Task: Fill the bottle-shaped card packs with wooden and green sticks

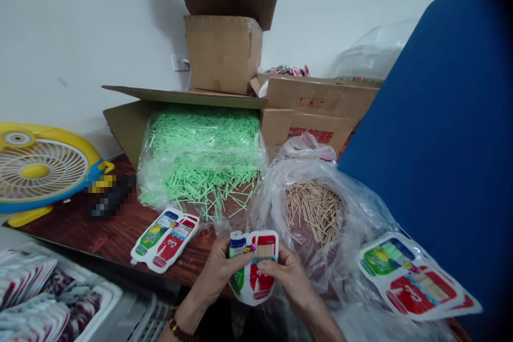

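Note:
Between my two hands is a bottle-shaped candy pouch [260,272], half green and half red, with brown sticks showing through its window. My left hand [218,272] grips its left side, thumb across the front, and that edge is curled over. On the red half lies the thumb of my right hand [290,275], its fingers behind the pouch. A similar pair of pouches [165,240] rests on the table to the left. More such pouches [417,275] lie at the right on clear plastic.
Green sticks [208,155] fill a plastic bag in an open carton [132,123]. Brown sticks [315,208] lie in another clear bag [360,203]. A yellow fan [44,171] stands left, above a white crate [108,299] of packs. Cardboard boxes [222,53] and a blue panel [433,133] stand behind and right.

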### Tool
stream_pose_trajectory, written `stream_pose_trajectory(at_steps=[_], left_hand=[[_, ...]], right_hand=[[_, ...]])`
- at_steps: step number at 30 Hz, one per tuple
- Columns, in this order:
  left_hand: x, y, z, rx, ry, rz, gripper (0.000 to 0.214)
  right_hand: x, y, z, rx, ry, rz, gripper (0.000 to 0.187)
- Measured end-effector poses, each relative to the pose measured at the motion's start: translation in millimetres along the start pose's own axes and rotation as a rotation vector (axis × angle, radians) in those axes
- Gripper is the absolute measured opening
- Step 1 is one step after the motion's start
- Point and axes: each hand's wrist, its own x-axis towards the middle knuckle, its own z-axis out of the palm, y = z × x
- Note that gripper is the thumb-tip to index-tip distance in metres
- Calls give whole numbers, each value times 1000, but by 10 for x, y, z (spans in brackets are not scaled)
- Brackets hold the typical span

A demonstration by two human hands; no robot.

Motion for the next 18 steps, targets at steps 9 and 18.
stream_pose_trajectory(at_steps=[9, 18], left_hand=[[1, 0, -26, 179, 51, 172, 32], [55, -64, -136, 306, 220, 278, 34]], right_hand=[[-142, -167, -170, -408, 138, -192, 25], [-457, -367, -888, -813, 442, -340, 36]])
